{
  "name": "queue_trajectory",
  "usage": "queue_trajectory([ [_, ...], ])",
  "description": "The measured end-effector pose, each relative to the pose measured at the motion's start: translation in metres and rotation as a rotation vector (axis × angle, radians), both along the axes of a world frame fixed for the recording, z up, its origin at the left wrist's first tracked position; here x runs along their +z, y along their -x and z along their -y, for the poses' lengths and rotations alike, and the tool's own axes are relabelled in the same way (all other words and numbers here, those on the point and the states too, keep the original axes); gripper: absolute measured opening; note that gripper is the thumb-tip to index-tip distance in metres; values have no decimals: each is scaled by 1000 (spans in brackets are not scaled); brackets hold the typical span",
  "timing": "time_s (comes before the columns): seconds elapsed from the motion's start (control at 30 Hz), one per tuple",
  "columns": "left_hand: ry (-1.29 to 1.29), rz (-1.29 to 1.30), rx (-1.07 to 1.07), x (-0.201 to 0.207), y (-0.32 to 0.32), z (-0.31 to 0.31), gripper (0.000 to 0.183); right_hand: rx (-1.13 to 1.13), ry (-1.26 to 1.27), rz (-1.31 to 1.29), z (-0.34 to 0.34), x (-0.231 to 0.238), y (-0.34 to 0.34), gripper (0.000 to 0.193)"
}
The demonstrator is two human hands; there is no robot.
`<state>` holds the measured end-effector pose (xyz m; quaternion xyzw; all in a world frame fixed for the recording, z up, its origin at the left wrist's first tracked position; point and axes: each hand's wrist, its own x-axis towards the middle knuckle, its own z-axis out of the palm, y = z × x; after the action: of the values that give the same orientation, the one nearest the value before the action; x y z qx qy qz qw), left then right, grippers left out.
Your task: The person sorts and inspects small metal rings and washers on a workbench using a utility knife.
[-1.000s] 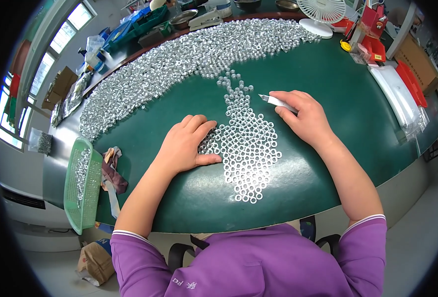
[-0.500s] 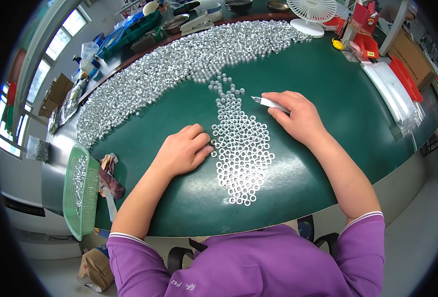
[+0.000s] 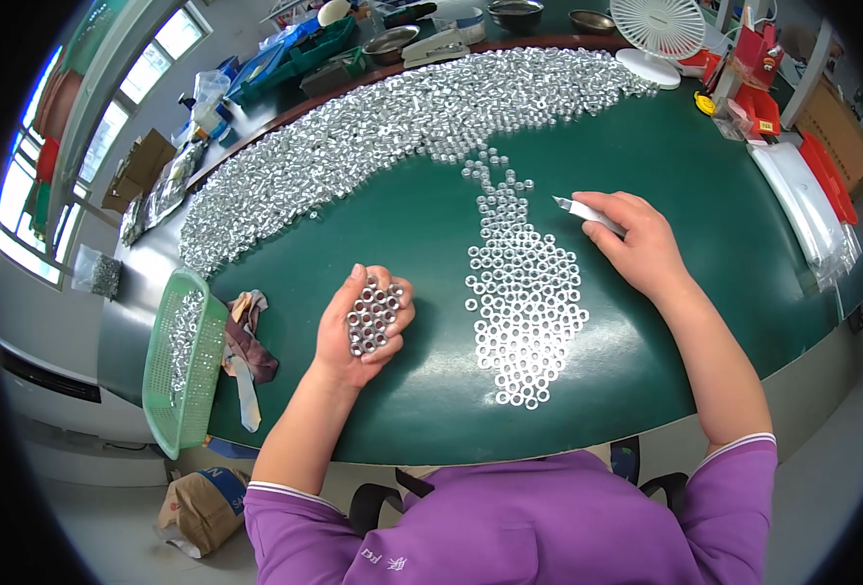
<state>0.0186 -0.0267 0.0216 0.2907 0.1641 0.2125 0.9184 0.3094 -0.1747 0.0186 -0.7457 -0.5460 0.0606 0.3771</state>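
Note:
My left hand (image 3: 332, 343) is turned palm up over the green table, its fingers curled around a cluster of small metal rings (image 3: 374, 314). The rings sit side by side with their holes showing. In my right hand (image 3: 638, 239) is a slim white-handled knife (image 3: 592, 214), its short pointed tip aimed left. Between the hands, a loose patch of similar rings (image 3: 524, 312) lies flat on the table, touching neither hand. A narrow trail of them reaches back toward a large heap of shiny metal rings (image 3: 392, 117).
The green tabletop (image 3: 407, 409) curves around me. At its left edge stands a green mesh basket (image 3: 190, 390) with metal pieces, beside a crumpled cloth (image 3: 248, 336). Behind the heap are a white fan (image 3: 656, 29) and metal bowls (image 3: 391, 39). Clear plastic bags (image 3: 792, 200) lie at right.
My left hand has turned from palm down beside the patch to palm up, farther from it, showing the rings it holds. My right hand keeps the knife. The whole view has shifted.

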Motion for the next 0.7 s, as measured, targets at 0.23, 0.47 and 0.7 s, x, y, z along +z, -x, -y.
queue_trajectory([
  [0.23,16,37,-16,-5,3,0,35,-7,10,-20,-1,-2,3,29],
  [0.47,54,139,-67,-10,6,-3,37,-17,-9,-66,-1,0,4,30],
  [0.7,87,157,-86,-10,4,-2,37,-17,-28,-55,2,0,2,30],
])
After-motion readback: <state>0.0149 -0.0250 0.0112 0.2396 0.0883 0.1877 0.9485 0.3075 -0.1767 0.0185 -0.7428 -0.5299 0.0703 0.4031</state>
